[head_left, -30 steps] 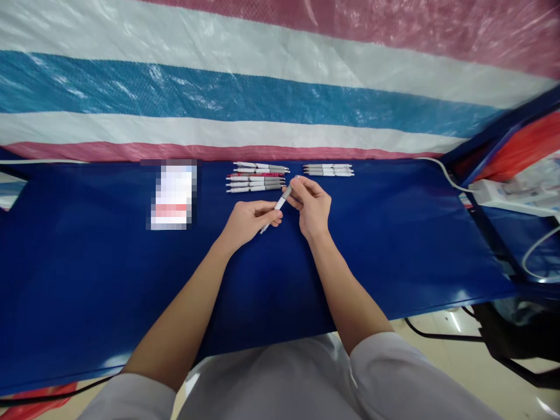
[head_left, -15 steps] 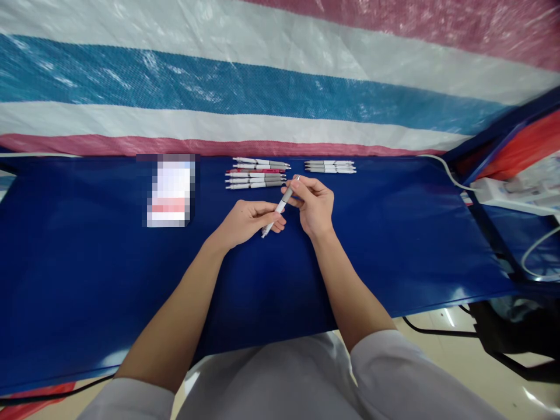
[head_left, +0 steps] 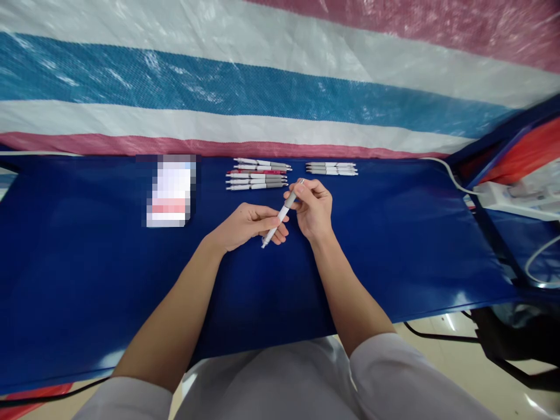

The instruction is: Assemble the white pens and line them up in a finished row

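Blue table (head_left: 406, 233); left hand (head_left: 245, 225), right hand (head_left: 317, 212) grip 1 pen (head_left: 284, 210); pixelated rectangle (head_left: 170, 185) unreadable.

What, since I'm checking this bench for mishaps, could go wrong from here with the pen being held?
First, the white-and-gray pen might slip if the left grip or right grip loosens, as only fingers hold it. Second, the right grip appears close to the larger group of pens, so a stray move could knock them. They lie on the blue table with no visible holder, so they might roll.
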A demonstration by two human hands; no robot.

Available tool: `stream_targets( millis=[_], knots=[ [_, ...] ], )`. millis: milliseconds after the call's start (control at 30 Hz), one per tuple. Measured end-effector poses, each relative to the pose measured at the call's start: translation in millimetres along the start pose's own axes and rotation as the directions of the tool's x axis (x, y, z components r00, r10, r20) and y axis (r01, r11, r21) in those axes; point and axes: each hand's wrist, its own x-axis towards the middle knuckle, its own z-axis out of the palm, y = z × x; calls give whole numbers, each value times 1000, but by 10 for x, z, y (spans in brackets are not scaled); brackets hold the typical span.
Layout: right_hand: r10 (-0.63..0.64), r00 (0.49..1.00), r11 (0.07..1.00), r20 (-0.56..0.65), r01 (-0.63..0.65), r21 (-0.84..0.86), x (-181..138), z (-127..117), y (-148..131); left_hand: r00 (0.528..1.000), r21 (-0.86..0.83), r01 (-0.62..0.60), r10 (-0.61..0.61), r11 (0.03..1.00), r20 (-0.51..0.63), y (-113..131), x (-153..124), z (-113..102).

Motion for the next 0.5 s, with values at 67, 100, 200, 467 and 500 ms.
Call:
stream_targets(
  millis=[67,100,200,467,500],
  knots=[
    [-17,1000,1000,-26,17,-14,12,-1,5,996,38,-27,30,999,-87,-22,24,16],
    [-31,999,999,-39,30,-27,18,-3,8,989,61,-51,59,997,-139,-33,37,26],
    [-78,995,994,-56,73,-85,31,-8,15,948,119,-136,164,984,-274,-63,76,50],
    [-100,989,981,-113,79,-176,45,0,38,902,236,-156,236,959,-362,-114,113,64],
    [-98,987,983,-128,76,-167,49,1,40,895,247,-155,242,956,-374,-122,115,74]
  ],
)
